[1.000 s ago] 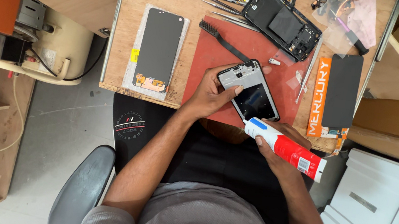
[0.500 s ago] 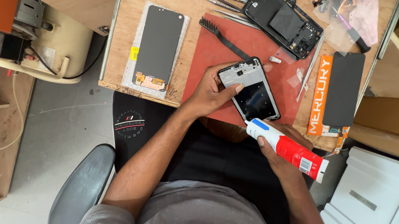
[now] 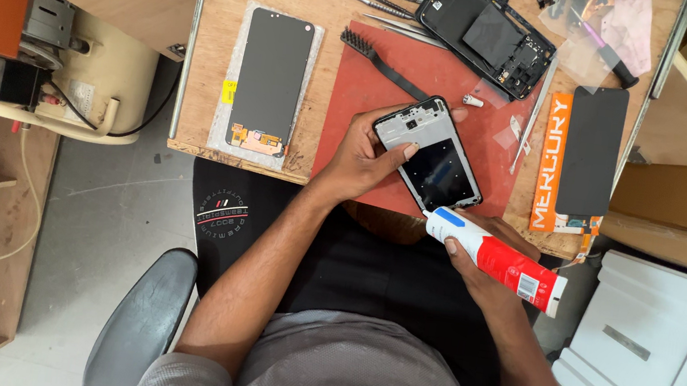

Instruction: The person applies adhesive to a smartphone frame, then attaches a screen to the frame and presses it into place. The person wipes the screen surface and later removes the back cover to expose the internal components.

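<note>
Nearest us, right hand [image 3: 489, 272] wraps a red-and-white squeeze tube [image 3: 495, 259], nozzle at the frame's lower edge. Left hand [image 3: 367, 156] pinches the grey phone frame with black inner panel [image 3: 430, 153] over the red mat [image 3: 393, 92]. Beyond: open black phone chassis [image 3: 496, 31]; clear plastic bag [image 3: 604, 28] holding small parts.

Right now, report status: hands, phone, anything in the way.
Left hand grips phone frame over red mat. Right hand holds glue tube, nozzle at frame's lower edge. Brush and tweezers lie apart.
</note>
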